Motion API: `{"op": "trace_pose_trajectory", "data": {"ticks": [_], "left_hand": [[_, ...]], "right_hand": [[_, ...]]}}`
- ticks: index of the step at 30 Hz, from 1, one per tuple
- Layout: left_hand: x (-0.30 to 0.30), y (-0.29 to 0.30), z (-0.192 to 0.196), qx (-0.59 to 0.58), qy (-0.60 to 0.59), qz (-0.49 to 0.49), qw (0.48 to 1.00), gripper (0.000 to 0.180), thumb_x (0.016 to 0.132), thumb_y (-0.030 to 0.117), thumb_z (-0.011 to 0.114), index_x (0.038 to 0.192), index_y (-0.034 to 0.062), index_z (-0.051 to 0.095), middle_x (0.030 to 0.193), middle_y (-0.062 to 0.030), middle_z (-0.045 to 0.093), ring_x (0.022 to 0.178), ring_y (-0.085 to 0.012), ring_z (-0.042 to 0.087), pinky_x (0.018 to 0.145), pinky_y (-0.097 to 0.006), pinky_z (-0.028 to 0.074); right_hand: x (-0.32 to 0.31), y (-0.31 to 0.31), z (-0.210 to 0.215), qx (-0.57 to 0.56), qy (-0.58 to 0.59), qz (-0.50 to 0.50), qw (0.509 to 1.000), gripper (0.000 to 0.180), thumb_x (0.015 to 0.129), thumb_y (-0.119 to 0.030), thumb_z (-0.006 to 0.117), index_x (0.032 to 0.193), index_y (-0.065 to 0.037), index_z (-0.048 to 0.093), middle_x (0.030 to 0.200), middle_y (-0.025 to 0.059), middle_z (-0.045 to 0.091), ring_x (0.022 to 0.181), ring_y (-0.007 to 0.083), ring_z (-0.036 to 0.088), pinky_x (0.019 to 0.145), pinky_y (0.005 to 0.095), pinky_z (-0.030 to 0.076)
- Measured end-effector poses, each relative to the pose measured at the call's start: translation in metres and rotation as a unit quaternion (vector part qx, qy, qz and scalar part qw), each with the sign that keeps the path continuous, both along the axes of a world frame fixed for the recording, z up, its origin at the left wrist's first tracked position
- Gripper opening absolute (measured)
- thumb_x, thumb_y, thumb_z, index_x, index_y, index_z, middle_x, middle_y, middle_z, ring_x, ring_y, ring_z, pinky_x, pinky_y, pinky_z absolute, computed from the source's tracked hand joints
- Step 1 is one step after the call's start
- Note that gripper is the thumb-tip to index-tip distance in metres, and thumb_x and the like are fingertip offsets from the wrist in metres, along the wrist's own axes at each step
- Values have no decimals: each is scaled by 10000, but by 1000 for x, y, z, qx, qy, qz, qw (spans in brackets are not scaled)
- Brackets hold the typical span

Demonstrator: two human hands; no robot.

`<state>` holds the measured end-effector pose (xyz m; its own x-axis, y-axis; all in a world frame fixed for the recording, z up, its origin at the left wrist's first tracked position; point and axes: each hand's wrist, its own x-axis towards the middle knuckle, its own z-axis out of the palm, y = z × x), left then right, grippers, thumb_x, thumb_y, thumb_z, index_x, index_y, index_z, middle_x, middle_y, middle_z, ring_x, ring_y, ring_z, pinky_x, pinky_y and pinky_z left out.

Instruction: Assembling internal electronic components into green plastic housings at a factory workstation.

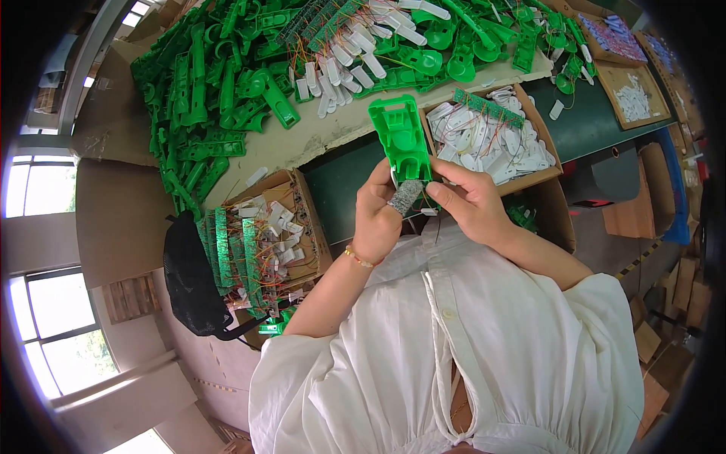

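A flat green plastic housing (398,135) stands upright between both hands, in front of my chest. My left hand (378,216) grips its lower left edge, and the thumb wears a grey fabric cover. My right hand (469,198) pinches the lower right edge, with thin wires showing under the fingers. Behind the housing, a cardboard box (538,121) holds white plastic pieces joined by wires to a green circuit strip (488,107).
A big heap of green plastic parts (212,91) and white pieces (352,64) covers the cardboard sheet at the back. A second cardboard box (311,227) on the left holds green circuit strips and white pieces. A black bag (189,280) hangs beside it. More boxes stand at the right.
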<state>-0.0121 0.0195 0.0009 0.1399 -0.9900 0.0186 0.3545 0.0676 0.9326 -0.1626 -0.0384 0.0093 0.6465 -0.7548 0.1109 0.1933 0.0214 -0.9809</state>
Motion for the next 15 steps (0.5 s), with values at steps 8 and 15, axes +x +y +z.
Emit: {"op": "trace_pose_trajectory", "data": {"ticks": [8,15], "left_hand": [[-8,3,2,-16,25,22,999,391,743,-117,423,1120,-33,486,1016,-66,565,917,-124,540,801,-252,436],[-15,5,5,-30,40,39,998,384,724,-133,377,1076,-34,493,990,-65,566,881,-129,553,781,-246,444]], "right_hand": [[6,10,-5,-77,-17,-58,995,334,861,-16,495,1195,3,494,967,73,578,732,73,571,552,209,489],[6,17,7,-21,30,-73,997,337,847,20,470,1180,-17,510,878,50,531,658,61,552,505,208,486]]}}
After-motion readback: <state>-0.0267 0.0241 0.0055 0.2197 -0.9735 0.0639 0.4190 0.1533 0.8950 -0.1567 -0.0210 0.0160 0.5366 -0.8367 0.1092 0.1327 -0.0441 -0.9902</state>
